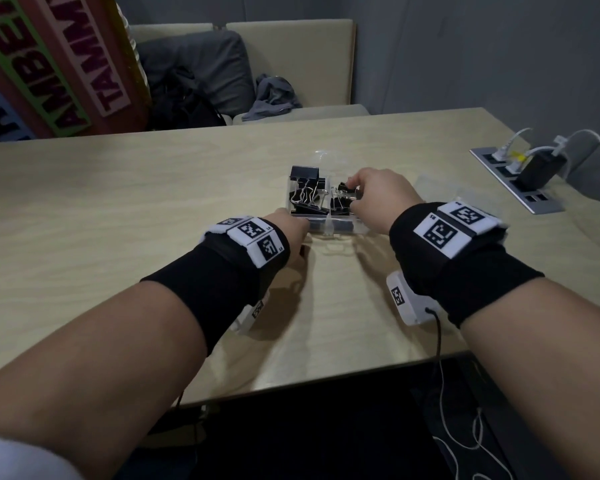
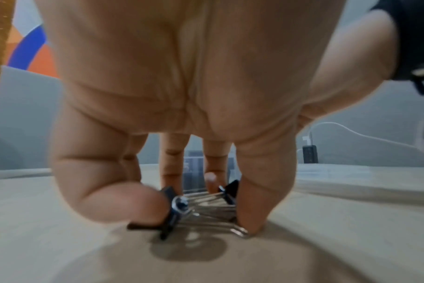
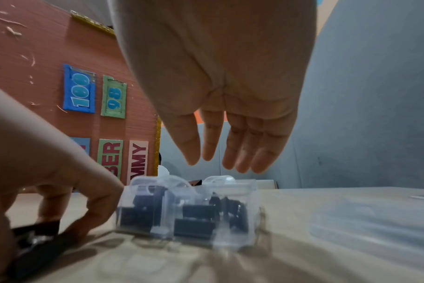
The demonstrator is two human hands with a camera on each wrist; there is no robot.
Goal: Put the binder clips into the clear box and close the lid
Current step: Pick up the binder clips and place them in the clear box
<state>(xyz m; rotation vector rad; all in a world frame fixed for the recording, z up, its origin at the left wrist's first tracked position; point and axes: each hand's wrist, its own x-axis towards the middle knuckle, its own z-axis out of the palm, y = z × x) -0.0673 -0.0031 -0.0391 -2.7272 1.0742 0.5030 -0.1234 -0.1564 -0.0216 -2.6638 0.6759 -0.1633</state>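
While left hand (image 2: 172,107) pinches clip (image 2: 179,210), right hand (image 3: 220,92) seemingly hovers.

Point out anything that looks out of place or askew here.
One binder clip perches on the pile at the clear box's far left corner, above the rim; the lid might not shut flat. The left hand pinches another clip outside on the table.

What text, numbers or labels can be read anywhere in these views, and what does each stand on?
"100": blue card on the reddish-brown board.
"98": green card on that board.
"SER": green strip, letters cut off at its left.
"MMY": pink strip, partly cut off.
"TAMM": pink strip in the head view, cropped.
Black-and-white wristband markers: codes only; tiny print unreadable.
Binder clips, clear plastic box: no text.
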